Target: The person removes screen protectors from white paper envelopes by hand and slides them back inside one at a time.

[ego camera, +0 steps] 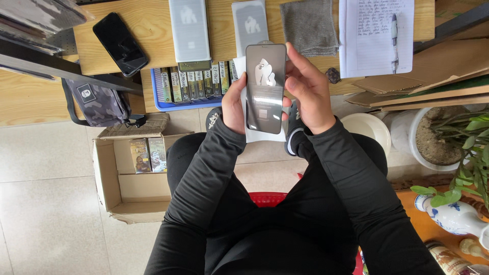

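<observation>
Both hands grip one phone (265,87) upright above the knees: the left hand (233,108) clasps its edge, the right hand (307,94) wraps the other (thumb on the glass). Left of them sits a cardboard box (109,175); beyond, a blue tray (175,105) and a grey cloth (308,26).

The left hand (234,108) sits mostly behind the phone (265,87), so only its thumb side and wrist show, and its fingers are hidden. Behind the phone, a white card (265,135) shows only as a rim at the bottom and left. The red stool (268,197) is nearly all covered by the legs. The boxes in the blue tray (179,105) are too small to tell apart. The potted plant (458,135) and the painted vase (453,215) are cut off by the right edge, and the counter (147,25) by the top.
</observation>
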